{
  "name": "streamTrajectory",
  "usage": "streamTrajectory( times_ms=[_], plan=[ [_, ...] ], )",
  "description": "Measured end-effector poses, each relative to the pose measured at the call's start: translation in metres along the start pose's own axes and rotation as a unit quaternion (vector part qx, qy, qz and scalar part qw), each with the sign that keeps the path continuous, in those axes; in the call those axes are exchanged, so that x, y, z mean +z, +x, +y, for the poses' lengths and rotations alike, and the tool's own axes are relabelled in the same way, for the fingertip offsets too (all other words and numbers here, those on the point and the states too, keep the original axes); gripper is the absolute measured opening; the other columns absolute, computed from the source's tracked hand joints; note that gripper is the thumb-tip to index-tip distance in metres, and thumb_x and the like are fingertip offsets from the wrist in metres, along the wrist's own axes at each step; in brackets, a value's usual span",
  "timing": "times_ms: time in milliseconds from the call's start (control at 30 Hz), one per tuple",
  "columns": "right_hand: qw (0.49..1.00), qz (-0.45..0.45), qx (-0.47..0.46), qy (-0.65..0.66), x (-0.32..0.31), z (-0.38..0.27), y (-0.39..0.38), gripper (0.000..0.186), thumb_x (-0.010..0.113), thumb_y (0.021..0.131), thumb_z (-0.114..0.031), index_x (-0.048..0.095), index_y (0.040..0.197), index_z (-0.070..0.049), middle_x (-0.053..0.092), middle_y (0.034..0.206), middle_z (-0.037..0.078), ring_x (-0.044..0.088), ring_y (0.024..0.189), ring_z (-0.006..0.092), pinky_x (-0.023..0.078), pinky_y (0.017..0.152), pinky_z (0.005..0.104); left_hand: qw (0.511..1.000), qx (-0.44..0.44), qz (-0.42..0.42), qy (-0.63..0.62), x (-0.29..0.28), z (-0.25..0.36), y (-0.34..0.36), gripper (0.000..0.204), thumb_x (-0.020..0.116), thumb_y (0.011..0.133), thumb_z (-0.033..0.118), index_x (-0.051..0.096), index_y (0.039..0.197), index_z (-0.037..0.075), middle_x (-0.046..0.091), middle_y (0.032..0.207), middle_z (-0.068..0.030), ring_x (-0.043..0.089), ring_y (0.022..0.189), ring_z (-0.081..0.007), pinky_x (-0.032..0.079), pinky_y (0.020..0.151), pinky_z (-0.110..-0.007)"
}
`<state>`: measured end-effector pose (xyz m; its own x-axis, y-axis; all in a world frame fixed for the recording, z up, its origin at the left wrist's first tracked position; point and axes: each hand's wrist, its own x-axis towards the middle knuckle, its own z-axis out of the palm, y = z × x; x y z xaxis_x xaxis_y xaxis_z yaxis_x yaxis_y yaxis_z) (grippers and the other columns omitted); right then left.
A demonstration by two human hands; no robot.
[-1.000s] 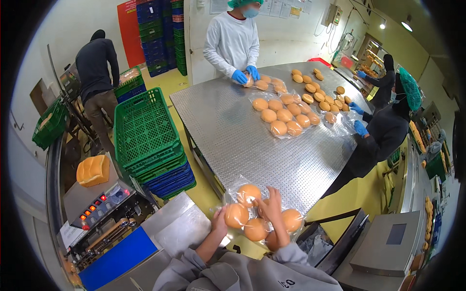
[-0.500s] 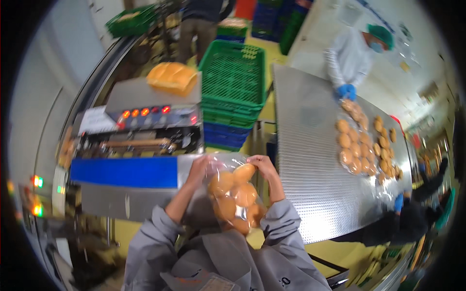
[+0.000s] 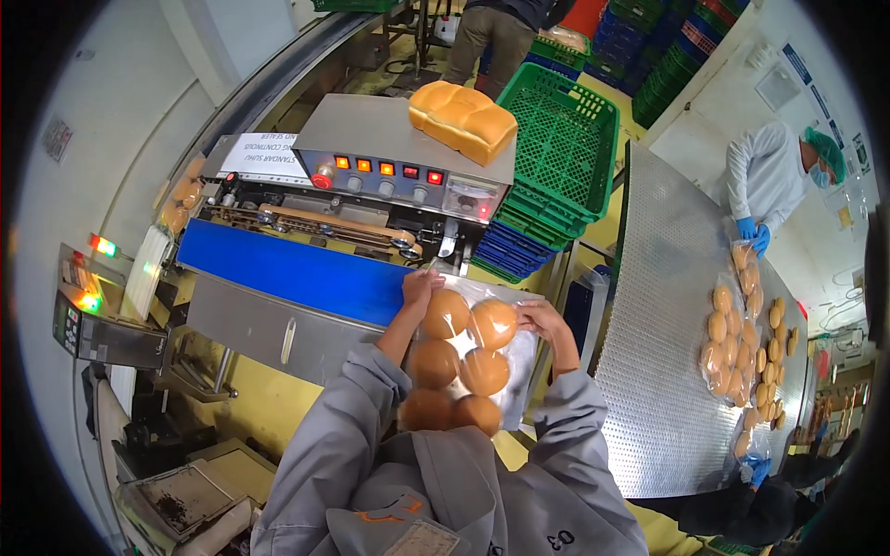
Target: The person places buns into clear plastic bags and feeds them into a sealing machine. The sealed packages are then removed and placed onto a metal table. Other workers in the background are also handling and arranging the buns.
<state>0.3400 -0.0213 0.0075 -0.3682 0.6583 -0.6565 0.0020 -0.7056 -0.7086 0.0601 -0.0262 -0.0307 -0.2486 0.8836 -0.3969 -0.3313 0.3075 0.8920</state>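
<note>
A clear plastic bag of several round brown buns [image 3: 483,371] lies flat before me, its buns in two columns. My left hand [image 3: 423,289] pinches the bag's upper left corner beside the end of the blue conveyor belt [image 3: 278,271]. On the other side, my right hand [image 3: 545,320] grips the upper right edge of the plastic, fingers closed. Just beyond the bag stands a continuous band sealer [image 3: 389,181] with lit buttons and a red knob. A loaf of bread [image 3: 463,120] rests on top of it.
Stacked green crates [image 3: 561,139] over blue ones stand behind the sealer. On the right, a metal table [image 3: 649,371] bears bagged and loose buns [image 3: 732,347]. A co-worker in white [image 3: 769,176] handles a bag there; another gloved hand [image 3: 757,471] shows nearer.
The view has swung left, so the sealer and table appear farther right. The bun bag now lies flatter and straighter, its buns in even columns. Both hands keep hold of its top.
</note>
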Motion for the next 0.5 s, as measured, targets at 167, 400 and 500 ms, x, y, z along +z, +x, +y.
streamTrajectory(
  times_ms=[167, 400, 500],
  plan=[
    [0.980, 0.084, -0.088, 0.158, -0.012, 0.000, 0.005, 0.011, 0.059, 0.078, -0.009, 0.056, 0.081, 0.001, 0.061, 0.072, 0.010, 0.061, 0.068, 0.0172, 0.052, 0.060, 0.0249, 1.000, 0.014, 0.007, 0.009, 0.001, -0.013, 0.008, 0.020, 0.049, 0.081, 0.012, 0.058, 0.079, -0.005, 0.062, 0.070, -0.0137, 0.060, 0.060, -0.0167, 0.051, 0.056, -0.026],
    [0.996, 0.041, -0.039, 0.066, -0.022, 0.003, 0.013, 0.017, 0.051, 0.082, -0.010, 0.054, 0.087, 0.006, 0.060, 0.083, 0.017, 0.060, 0.074, 0.0210, 0.051, 0.070, 0.0298, 0.990, -0.082, -0.059, 0.097, -0.003, 0.017, -0.004, 0.016, 0.055, 0.078, 0.011, 0.059, 0.083, -0.004, 0.063, 0.076, -0.0137, 0.061, 0.066, -0.0176, 0.050, 0.065, -0.027],
    [0.981, 0.061, -0.101, 0.152, -0.019, 0.004, 0.030, 0.017, 0.049, 0.084, -0.010, 0.052, 0.089, 0.006, 0.060, 0.084, 0.017, 0.061, 0.077, 0.0216, 0.052, 0.069, 0.0281, 0.993, -0.088, -0.075, -0.011, -0.009, 0.010, 0.007, 0.016, 0.058, 0.077, 0.010, 0.059, 0.084, -0.004, 0.063, 0.078, -0.0123, 0.061, 0.069, -0.0182, 0.050, 0.067, -0.027]
  ],
)
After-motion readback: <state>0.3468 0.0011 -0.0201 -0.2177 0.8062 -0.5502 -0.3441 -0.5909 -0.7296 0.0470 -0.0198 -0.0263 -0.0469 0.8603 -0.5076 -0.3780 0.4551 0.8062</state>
